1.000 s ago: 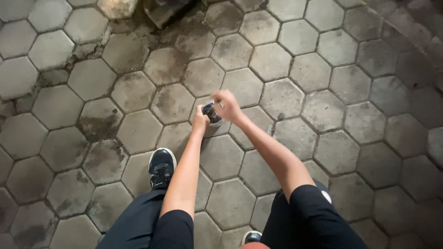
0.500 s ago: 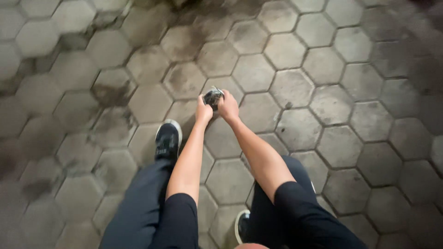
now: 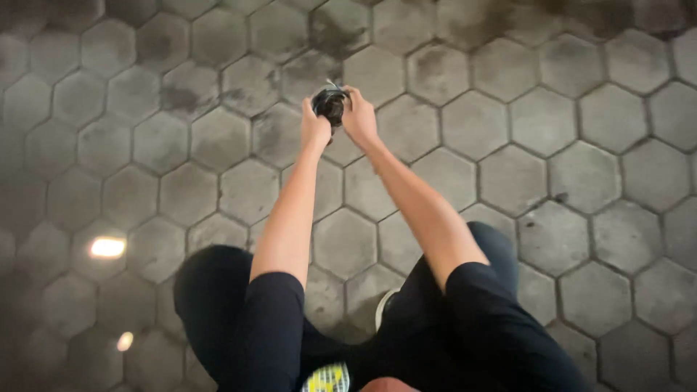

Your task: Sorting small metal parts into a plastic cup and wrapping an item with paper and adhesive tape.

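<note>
I hold a small dark round object [image 3: 330,104], like a little pot or cup with dark contents, out in front of me with both arms stretched. My left hand [image 3: 314,129] grips its left side and my right hand [image 3: 359,115] grips its right side and top. A thin light strip sticks up from its rim. Both arms wear short black sleeves, and my dark trousers [image 3: 218,305] fill the bottom of the view.
Grey hexagonal paving stones [image 3: 552,174] cover the ground, with dark stains near the top. Two bright light patches [image 3: 107,247] lie on the stones at the left. A shoe tip [image 3: 383,306] shows between my legs.
The hands have come together on the dark object and lifted it farther forward. The view has shifted over the paving, and the black shoe at the left is out of sight.
</note>
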